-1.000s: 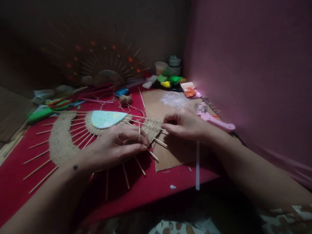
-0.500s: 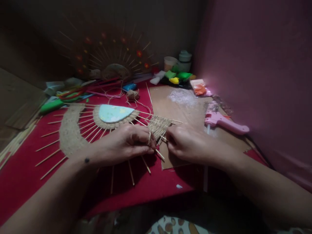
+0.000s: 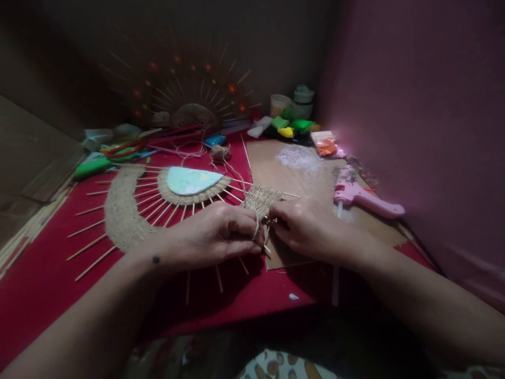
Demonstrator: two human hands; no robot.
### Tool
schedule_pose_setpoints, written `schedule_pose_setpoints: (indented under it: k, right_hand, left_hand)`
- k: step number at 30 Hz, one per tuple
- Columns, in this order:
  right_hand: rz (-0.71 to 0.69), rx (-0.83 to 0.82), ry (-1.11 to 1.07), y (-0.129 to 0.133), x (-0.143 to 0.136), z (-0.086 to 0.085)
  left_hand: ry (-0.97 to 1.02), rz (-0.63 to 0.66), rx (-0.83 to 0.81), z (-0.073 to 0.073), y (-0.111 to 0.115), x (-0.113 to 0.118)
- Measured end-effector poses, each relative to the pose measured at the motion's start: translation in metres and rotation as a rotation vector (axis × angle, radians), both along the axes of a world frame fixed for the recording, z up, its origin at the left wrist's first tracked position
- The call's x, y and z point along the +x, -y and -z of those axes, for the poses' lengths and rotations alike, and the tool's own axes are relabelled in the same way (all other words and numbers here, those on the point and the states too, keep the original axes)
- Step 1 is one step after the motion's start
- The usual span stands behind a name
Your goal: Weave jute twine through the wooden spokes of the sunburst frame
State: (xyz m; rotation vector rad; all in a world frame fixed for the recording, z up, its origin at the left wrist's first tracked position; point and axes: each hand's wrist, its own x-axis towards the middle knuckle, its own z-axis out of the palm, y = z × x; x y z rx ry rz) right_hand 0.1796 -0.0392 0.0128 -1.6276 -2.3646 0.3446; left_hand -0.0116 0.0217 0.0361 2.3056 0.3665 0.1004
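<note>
A half-round sunburst of thin wooden sticks lies before me, with a wide woven twine band (image 3: 124, 210) on its left and a pale blue half-moon piece (image 3: 193, 180) at its centre. My left hand (image 3: 226, 229) lies across the sticks, fingers closed, with twine (image 3: 256, 227) looped over its fingers. A stick end (image 3: 267, 249) shows below those fingertips. Close on the right, my right hand (image 3: 302, 226) is closed in a pinch at the lower edge of a woven twine section (image 3: 263, 199); its fingers hide what they hold. A strand runs back toward the twine ball (image 3: 221, 152).
A pink glue gun (image 3: 351, 195) rests on a cardboard sheet (image 3: 292, 247) at right. Coloured clay packets (image 3: 302, 125), a cup (image 3: 279, 105) and a lidded jar (image 3: 303, 100) stand behind. A decorated sunburst (image 3: 193, 113) leans at the back; loose sticks (image 3: 31, 226) lie left.
My right fingers have shifted from the stick ends to just beside my left fingertips. The whole view has shifted slightly, with the sunburst now farther right in it.
</note>
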Motion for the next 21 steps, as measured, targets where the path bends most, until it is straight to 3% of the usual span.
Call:
schedule_pose_setpoints:
  k: [4, 11, 21]
  right_hand:
    - [-0.011, 0.057, 0.008, -0.0005, 0.0021, 0.0044]
    - [0.121, 0.028, -0.045, -0.0002, 0.0014, 0.0048]
    - [0.029, 0.15, 0.091, -0.0018, 0.0022, 0.0082]
  left_hand:
    - [-0.009, -0.009, 0.0, -0.001, 0.0003, -0.0018]
    - [-0.006, -0.02, 0.029, -0.0008, -0.0001, -0.0039]
    - [0.034, -0.091, -0.005, -0.0074, 0.002, -0.0033]
